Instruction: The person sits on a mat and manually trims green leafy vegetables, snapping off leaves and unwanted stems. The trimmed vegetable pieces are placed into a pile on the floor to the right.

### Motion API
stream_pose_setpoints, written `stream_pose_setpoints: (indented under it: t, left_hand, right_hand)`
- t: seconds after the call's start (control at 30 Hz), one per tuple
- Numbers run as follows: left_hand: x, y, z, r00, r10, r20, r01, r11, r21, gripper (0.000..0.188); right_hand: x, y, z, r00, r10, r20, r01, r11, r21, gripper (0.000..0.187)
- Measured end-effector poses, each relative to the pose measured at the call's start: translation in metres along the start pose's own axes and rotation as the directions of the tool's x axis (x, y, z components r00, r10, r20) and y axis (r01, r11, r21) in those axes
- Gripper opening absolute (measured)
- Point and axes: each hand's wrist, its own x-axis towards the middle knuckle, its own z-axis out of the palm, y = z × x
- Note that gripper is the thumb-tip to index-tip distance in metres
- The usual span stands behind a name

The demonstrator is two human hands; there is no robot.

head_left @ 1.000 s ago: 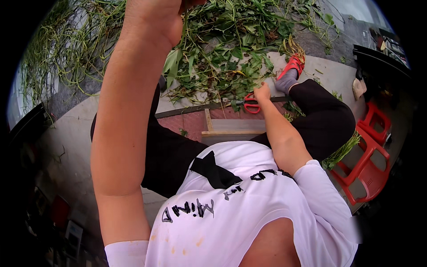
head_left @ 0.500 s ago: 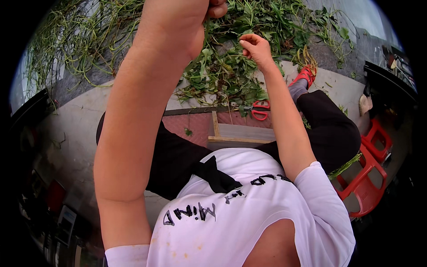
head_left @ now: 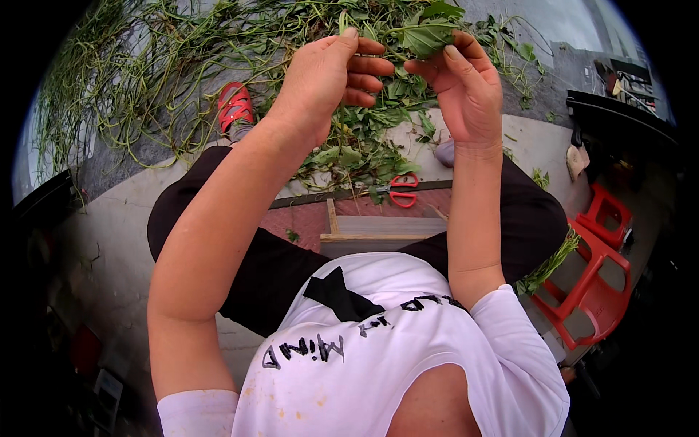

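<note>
In front of me both arms are raised over a heap of cut leafy vines (head_left: 357, 156). My left hand (head_left: 324, 76) pinches a green stem (head_left: 342, 20) between thumb and index finger, its other fingers loosely curled. Close beside it, my right hand (head_left: 470, 91) is closed at the fingertips on a broad green leaf (head_left: 426, 38). Whether that leaf grows on the same stem I cannot tell. Below the hands, red-handled scissors (head_left: 403, 191) lie near the heap's lower edge.
Long tangled green stems (head_left: 138, 87) spread over the dark ground sheet at the far left. A box-like wooden piece (head_left: 378, 226) is between my legs. Red plastic chairs (head_left: 601, 291) stand at the right. My red-shod foot (head_left: 235, 105) rests beside the stems.
My left hand has come down into full view with the stem. My right hand has moved up and right and now grips a leaf. My head view has shifted slightly.
</note>
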Motion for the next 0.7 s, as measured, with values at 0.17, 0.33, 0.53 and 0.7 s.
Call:
stream_pose_setpoints:
  t: [0.17, 0.33, 0.53, 0.7]
  left_hand:
    - [0.003, -0.021, 0.018, 0.984, -0.165, 0.069, 0.173, 0.975, -0.141, 0.038]
    - [0.012, -0.009, 0.01, 0.998, -0.061, 0.02, 0.064, 0.927, -0.369, 0.038]
    - [0.018, 0.027, -0.006, 0.99, -0.081, -0.113, 0.006, 0.835, -0.55, 0.028]
    - [0.027, 0.034, -0.032, 0.999, 0.02, -0.046, -0.041, 0.849, -0.526, 0.027]
  right_hand:
    - [-0.029, -0.005, 0.02, 0.996, -0.001, 0.092, 0.007, 0.998, -0.06, 0.019]
    - [-0.038, -0.001, 0.028, 0.987, 0.053, 0.149, -0.018, 0.974, -0.225, 0.02]
    - [-0.036, 0.007, 0.012, 0.987, 0.056, 0.153, -0.011, 0.96, -0.278, 0.021]
    - [-0.025, 0.022, 0.004, 0.98, 0.125, 0.154, -0.089, 0.971, -0.22, 0.025]
